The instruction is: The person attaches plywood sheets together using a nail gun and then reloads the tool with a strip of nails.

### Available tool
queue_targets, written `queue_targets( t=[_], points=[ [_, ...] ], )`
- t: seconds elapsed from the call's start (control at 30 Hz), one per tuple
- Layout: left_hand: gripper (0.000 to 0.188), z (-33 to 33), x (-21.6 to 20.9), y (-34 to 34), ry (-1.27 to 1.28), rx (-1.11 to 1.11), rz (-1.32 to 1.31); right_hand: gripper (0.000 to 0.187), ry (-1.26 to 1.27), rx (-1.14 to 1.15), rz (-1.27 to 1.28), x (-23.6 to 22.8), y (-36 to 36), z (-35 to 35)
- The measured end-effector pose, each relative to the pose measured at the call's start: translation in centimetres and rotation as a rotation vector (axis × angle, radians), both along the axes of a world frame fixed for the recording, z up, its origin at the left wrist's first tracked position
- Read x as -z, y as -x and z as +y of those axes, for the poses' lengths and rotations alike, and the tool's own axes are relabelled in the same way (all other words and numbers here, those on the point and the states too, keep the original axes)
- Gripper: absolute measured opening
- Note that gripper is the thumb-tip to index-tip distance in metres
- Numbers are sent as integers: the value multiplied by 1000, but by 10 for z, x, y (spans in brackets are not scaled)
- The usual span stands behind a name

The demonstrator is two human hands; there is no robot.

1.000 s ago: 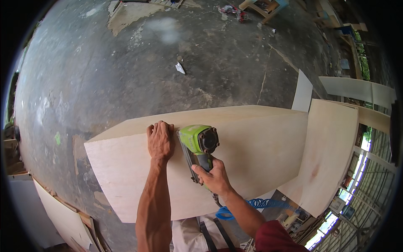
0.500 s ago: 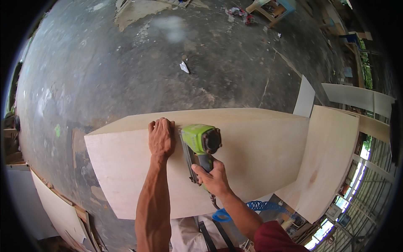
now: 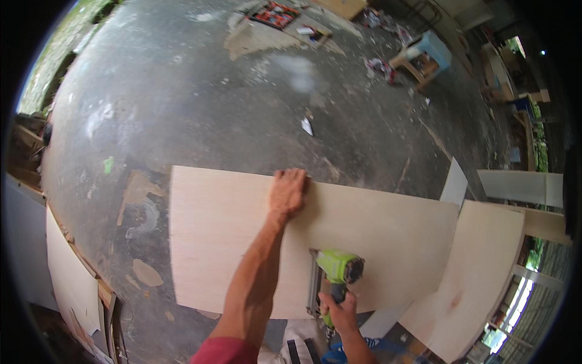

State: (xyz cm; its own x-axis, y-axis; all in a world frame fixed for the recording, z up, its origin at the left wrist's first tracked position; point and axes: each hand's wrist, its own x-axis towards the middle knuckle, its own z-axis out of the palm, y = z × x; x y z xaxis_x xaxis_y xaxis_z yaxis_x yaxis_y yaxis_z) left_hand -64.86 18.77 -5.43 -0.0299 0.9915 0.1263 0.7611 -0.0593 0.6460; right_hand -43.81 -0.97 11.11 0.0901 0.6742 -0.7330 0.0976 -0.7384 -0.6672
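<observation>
A pale plywood panel lies before me, with a long straight far edge. My left hand is bent over that far edge near its middle, fingers curled round it and their tips hidden. In my right hand is a green nail gun, gripped by its dark handle. The gun is over the near half of the panel, its nose pointing left. Whether the nose touches the wood I cannot tell. Part of a blue air hose shows below the gun, beside my light trousers.
Another plywood sheet adjoins the panel's right end, with white boards beyond. More sheets lean at lower left. On the concrete floor are a white scrap, a blue-topped stool and a tray of red items.
My right hand has brought the nail gun from the far edge back toward the near side. My left hand stays at the far edge. The panel's second face beyond that edge no longer shows.
</observation>
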Motion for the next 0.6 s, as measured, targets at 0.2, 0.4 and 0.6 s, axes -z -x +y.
queue_targets(
  t=[0.2, 0.4, 0.6],
  points=[
    [47, -34, 17, 73, -91, -440, 96, 27, 71, 2, -127, -16, 27, -84],
    [44, -93, 19, 231, 158, -887, 37, 24, 109, 54, -215, -24, 73, -129],
    [36, -104, 22, 229, 72, -788, -28, 33, 13, 68, -135, -30, 138, -81]
  ],
)
